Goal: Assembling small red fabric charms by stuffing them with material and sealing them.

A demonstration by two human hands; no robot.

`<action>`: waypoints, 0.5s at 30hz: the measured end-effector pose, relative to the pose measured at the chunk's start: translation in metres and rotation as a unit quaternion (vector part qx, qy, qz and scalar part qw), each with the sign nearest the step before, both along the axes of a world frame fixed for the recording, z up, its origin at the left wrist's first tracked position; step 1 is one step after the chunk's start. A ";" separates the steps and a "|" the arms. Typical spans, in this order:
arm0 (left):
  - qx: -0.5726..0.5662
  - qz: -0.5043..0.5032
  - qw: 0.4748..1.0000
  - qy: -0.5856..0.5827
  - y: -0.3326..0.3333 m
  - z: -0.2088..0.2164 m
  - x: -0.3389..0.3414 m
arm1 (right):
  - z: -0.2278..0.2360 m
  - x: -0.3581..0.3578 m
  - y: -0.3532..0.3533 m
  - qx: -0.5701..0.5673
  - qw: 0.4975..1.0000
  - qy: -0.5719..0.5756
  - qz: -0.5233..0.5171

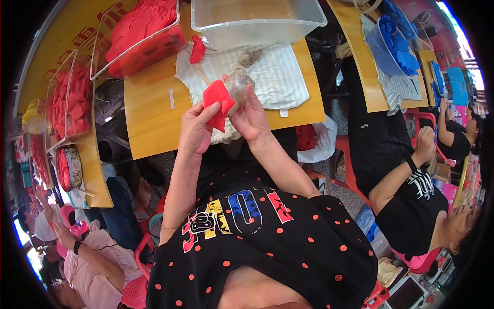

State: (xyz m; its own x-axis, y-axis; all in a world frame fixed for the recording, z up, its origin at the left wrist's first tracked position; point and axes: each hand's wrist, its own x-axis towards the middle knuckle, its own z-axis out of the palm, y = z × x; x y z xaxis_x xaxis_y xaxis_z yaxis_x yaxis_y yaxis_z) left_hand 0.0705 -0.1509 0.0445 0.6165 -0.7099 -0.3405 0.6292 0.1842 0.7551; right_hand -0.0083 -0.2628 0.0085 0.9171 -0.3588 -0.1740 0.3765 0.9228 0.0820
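My left hand (196, 127) pinches a soft red piece (218, 103) between thumb and fingers. In my right hand (252, 117) rests a rounded, see-through bundle (239, 88) with brownish stuff inside, like a tied plastic bag; its exact kind cannot be told. The red piece touches this bundle, and both are held over the near part of a striped white cloth (288, 77). Beyond the hands, a small brownish lump (249, 57) lies on the cloth. A thin pale stick (202, 75) shows behind the red piece. Another red piece (196, 49) lies farther back.
Beneath the cloth is a wooden table (149, 123) with a small white strip (172, 99). A clear plastic bin (260, 31) stands at the back. Bins of red pieces (141, 38) sit to the left. Co-workers sit either side; blue pieces (393, 44) fill a tub at right.
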 end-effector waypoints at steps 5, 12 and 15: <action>0.010 0.016 1.000 0.025 0.011 -0.008 -0.008 | 0.003 0.006 -0.001 -0.120 0.984 0.131 -0.026; 0.051 0.042 0.997 0.031 0.043 -0.016 0.006 | 0.013 -0.001 -0.013 -0.278 0.938 0.204 -0.016; 0.053 0.086 0.993 0.056 0.042 -0.013 0.011 | 0.025 -0.006 -0.015 -0.317 0.925 0.210 0.024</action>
